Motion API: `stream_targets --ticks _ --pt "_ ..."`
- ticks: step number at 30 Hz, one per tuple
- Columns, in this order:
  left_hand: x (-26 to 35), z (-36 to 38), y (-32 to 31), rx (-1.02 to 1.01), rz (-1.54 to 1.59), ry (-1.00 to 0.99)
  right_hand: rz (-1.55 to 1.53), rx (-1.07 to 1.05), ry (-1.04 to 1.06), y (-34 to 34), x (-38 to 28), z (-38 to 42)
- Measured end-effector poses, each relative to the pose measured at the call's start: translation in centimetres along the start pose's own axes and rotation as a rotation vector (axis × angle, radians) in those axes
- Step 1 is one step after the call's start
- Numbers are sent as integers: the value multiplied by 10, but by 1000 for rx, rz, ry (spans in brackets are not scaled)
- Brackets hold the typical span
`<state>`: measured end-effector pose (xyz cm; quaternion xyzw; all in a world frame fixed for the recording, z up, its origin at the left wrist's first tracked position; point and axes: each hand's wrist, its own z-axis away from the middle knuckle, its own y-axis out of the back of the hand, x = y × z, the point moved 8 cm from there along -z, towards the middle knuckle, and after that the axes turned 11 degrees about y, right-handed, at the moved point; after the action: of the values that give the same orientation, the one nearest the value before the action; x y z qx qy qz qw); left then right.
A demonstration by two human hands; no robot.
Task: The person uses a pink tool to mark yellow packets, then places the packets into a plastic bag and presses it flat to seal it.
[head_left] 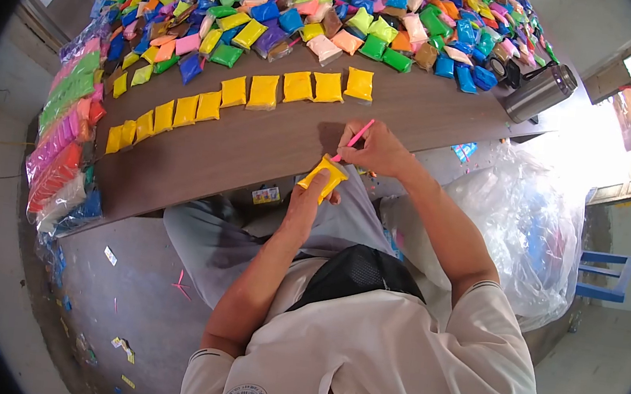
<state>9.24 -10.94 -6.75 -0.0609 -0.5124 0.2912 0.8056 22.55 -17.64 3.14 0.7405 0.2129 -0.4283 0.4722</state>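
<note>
My left hand (312, 197) grips a small yellow packet (323, 177) in front of the table's near edge, thumb lying across its face. In my right hand (375, 151) is a thin pink stick (361, 134), pinched between the fingers, its lower end right at the packet's top corner. Beyond my hands, a row of similar yellow packets (264, 91) runs along the brown table (259, 144), from the left side toward the middle.
A large heap of multicoloured packets (335, 20) covers the table's far side. Bagged stacks (67, 122) line the left end. A steel flask (541, 93) lies at the right. Clear plastic bags (514, 227) and a blue stool (604, 276) are to my right.
</note>
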Motion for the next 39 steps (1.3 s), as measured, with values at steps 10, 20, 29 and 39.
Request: stream_targets --ticks 10,20,29,39 --pt "0 -1 -2 6 -20 12 62 82 24 -10 -2 1" --pt "13 9 -6 67 -41 5 468 313 467 -21 -42 14" --pt "7 4 0 8 -26 -47 224 408 246 8 -28 32" --pt "6 3 0 20 -27 -31 106 206 -58 4 -9 23"
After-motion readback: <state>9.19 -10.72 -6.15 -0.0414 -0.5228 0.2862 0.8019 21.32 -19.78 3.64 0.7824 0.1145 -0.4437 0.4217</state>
